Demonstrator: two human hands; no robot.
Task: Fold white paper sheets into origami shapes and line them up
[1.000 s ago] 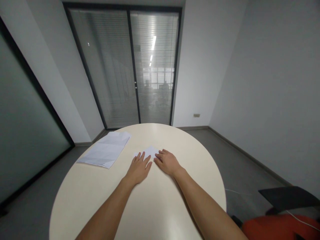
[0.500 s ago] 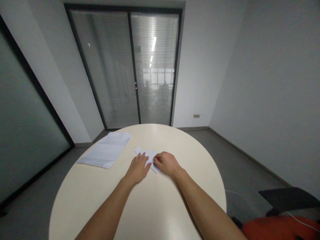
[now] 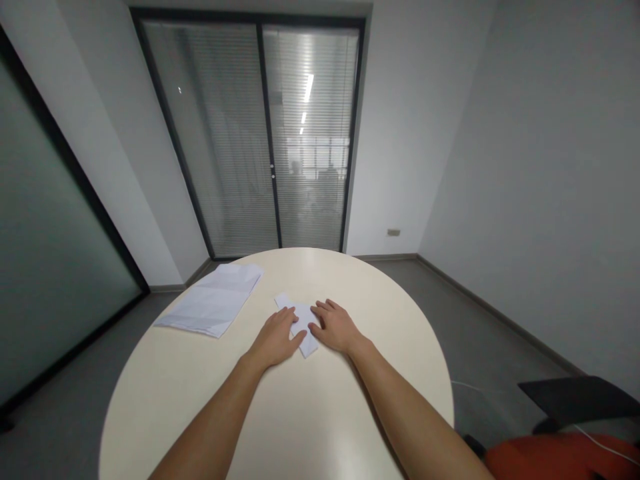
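Observation:
A small folded piece of white paper point(image 3: 303, 316) lies on the round cream table point(image 3: 310, 413), between my two hands. My left hand point(image 3: 278, 335) rests across its left side, fingers stretched out and thumb apart. At its right edge, my right hand point(image 3: 336, 326) touches the paper with the fingers spread and the thumb away from them. Parts of the paper are hidden under both hands; one corner shows at the upper left and another at the bottom.
A stack of larger white paper sheets point(image 3: 213, 300) lies at the table's left far edge. On the right, beyond the table, stands a chair with a red seat point(image 3: 560, 457) and black back point(image 3: 580, 399). Glass doors with blinds point(image 3: 250, 140) are behind the table.
My right hand has gone from a pinch at the paper to spread fingers. The small folded paper has turned slightly, its lower corner now nearer to me. My left hand has barely moved.

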